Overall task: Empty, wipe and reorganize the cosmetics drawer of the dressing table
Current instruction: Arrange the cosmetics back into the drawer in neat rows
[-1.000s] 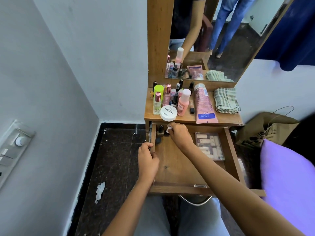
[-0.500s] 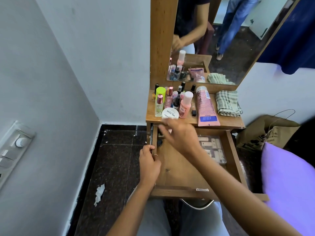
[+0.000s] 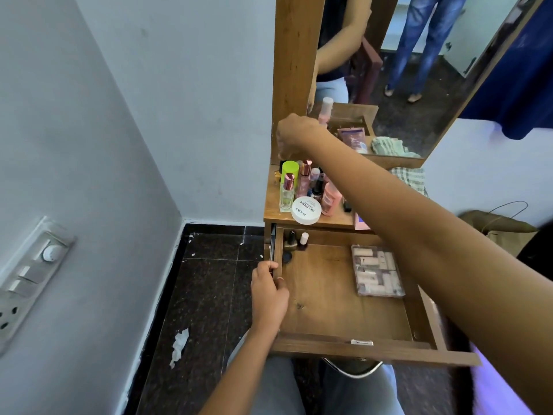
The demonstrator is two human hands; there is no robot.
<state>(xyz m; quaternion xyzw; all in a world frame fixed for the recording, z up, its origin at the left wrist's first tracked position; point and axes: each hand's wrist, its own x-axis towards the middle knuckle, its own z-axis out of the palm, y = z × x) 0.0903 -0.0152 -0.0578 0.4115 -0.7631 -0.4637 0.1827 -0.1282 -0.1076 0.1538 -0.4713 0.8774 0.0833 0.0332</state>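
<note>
The wooden drawer (image 3: 329, 313) of the dressing table stands pulled out. My left hand (image 3: 269, 292) grips its left side wall. At the drawer's back left stand a dark nail polish bottle (image 3: 290, 239) and a white-capped one (image 3: 303, 240), and a clear case of small cosmetics (image 3: 377, 271) lies at the right. My right hand (image 3: 294, 134) hovers, fingers curled downward, over the cluster of bottles on the tabletop (image 3: 272, 205), above a lime-capped bottle (image 3: 289, 170). Whether it holds anything is hidden. A white round jar (image 3: 306, 210) sits at the tabletop's front edge.
A checked cloth (image 3: 410, 176) lies at the tabletop's right, partly behind my arm. The mirror (image 3: 404, 70) rises behind the bottles. A wall with a switch panel (image 3: 30, 274) is close on the left. A brown paper bag (image 3: 502, 232) and a purple cushion (image 3: 493, 387) are at the right.
My right hand rose out of the drawer's back left corner and moved up and back over the tabletop bottles. The left hand stayed on the drawer's side.
</note>
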